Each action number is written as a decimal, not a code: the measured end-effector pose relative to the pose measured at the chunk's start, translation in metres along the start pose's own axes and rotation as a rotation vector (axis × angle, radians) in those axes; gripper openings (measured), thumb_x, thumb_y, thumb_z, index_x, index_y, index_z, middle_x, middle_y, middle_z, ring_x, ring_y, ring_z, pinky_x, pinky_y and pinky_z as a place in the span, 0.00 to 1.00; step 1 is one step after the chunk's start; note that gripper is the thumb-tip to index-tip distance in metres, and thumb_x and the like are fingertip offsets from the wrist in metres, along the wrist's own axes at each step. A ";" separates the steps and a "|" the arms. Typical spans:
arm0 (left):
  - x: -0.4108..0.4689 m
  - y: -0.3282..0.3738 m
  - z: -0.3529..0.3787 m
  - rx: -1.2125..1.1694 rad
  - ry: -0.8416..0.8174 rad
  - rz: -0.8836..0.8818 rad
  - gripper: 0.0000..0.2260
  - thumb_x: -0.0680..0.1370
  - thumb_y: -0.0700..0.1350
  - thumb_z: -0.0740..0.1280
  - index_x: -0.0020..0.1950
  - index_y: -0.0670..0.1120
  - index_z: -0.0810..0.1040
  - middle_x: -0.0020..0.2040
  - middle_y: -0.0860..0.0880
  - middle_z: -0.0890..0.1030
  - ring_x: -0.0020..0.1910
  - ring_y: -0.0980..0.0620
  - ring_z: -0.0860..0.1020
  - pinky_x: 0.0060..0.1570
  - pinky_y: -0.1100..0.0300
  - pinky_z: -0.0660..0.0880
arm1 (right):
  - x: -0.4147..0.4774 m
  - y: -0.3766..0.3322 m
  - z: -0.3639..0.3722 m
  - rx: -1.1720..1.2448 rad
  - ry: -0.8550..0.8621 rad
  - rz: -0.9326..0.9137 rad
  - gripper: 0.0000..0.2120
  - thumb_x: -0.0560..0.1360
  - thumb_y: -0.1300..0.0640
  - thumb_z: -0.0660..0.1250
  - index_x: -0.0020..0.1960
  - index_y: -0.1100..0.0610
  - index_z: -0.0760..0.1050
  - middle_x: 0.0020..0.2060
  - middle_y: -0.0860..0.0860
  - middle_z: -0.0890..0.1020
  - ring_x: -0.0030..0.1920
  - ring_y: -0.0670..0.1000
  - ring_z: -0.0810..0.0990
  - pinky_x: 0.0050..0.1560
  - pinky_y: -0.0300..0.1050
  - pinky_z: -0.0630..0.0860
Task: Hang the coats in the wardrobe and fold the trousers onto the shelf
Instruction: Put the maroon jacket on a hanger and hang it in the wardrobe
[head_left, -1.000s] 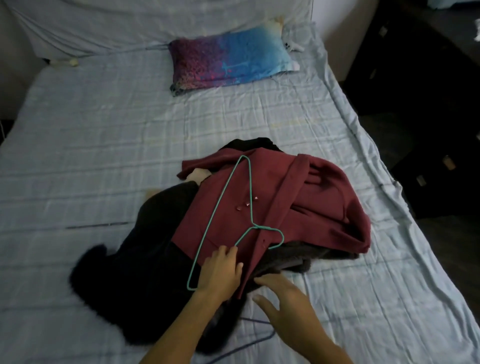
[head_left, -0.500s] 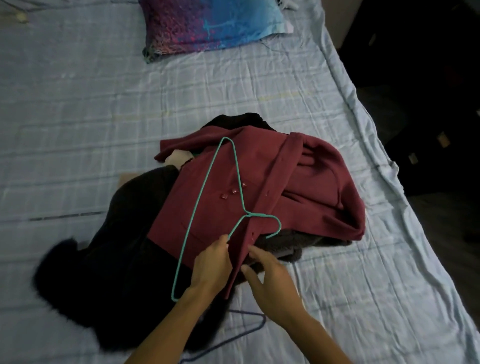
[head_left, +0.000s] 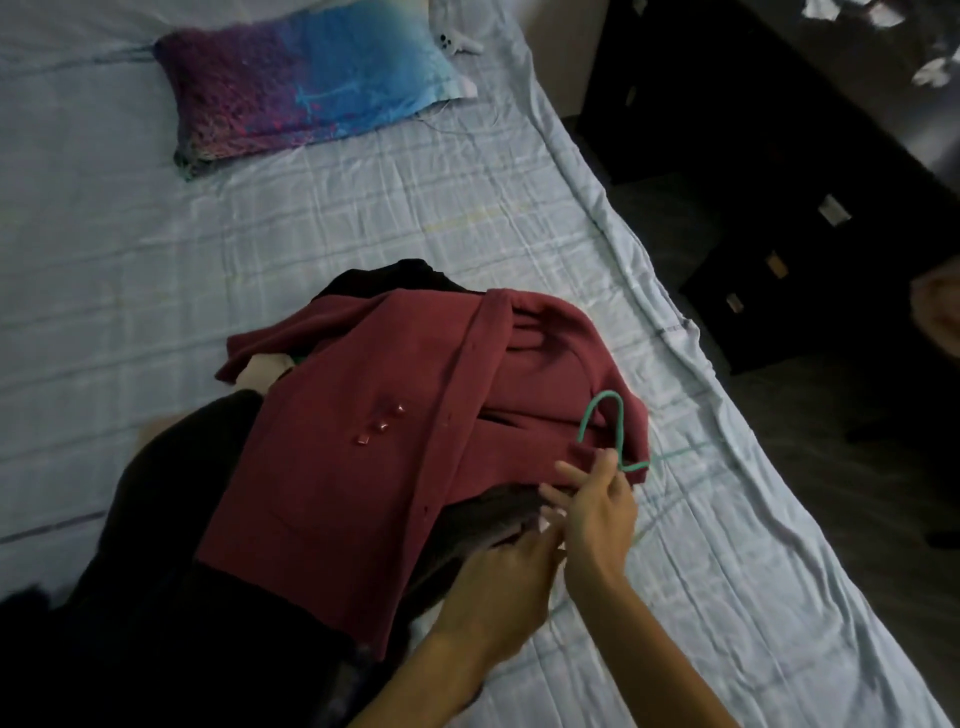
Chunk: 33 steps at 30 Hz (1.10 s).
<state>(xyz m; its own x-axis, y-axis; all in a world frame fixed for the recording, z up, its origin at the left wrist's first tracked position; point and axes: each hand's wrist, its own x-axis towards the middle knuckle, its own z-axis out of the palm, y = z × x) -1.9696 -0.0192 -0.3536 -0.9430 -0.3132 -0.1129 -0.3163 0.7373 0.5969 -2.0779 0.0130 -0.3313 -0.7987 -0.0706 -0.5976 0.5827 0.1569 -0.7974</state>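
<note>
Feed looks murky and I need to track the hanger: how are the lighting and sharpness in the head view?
Head view: dim, bluish light. The black coat is a detail-less dark mass; the furniture at right is nearly black. The right hand is slightly motion-blurred. The hanger hook reads clearly against the red coat. Wide-angle bending curves the bed edge.

A maroon coat (head_left: 363, 467) lies over a black coat (head_left: 156, 597), with a teal-green hanger (head_left: 602, 415) hook above it. The bed (head_left: 156, 260) sheet is pale blue with a faint plaid check, and the pillow (head_left: 306, 88) blends purple, magenta and bright blue.
</note>
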 end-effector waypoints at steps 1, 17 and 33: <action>0.005 0.000 -0.002 0.057 0.016 0.067 0.20 0.73 0.43 0.56 0.65 0.51 0.68 0.47 0.50 0.82 0.38 0.50 0.81 0.32 0.57 0.77 | 0.007 0.001 -0.007 -0.023 0.044 -0.009 0.22 0.80 0.41 0.53 0.53 0.58 0.74 0.39 0.55 0.84 0.33 0.57 0.83 0.32 0.48 0.79; 0.121 -0.099 -0.031 0.164 -0.084 -0.687 0.38 0.77 0.49 0.66 0.76 0.41 0.45 0.67 0.37 0.68 0.65 0.39 0.69 0.59 0.46 0.70 | 0.002 0.008 -0.019 -0.461 0.000 -0.370 0.15 0.78 0.40 0.56 0.64 0.34 0.65 0.33 0.41 0.76 0.33 0.40 0.73 0.37 0.40 0.69; -0.037 -0.080 -0.067 0.360 -0.682 -0.497 0.20 0.73 0.63 0.60 0.53 0.51 0.78 0.55 0.48 0.80 0.54 0.46 0.78 0.53 0.56 0.73 | -0.026 0.012 0.011 -0.328 -0.007 -0.330 0.15 0.80 0.44 0.56 0.55 0.45 0.80 0.23 0.44 0.73 0.25 0.42 0.71 0.33 0.44 0.74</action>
<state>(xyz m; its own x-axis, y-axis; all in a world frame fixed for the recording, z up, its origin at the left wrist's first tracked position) -1.9022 -0.1063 -0.3438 -0.5102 -0.3076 -0.8032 -0.6075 0.7899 0.0834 -2.0481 0.0061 -0.3263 -0.9318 -0.1757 -0.3176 0.2181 0.4284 -0.8769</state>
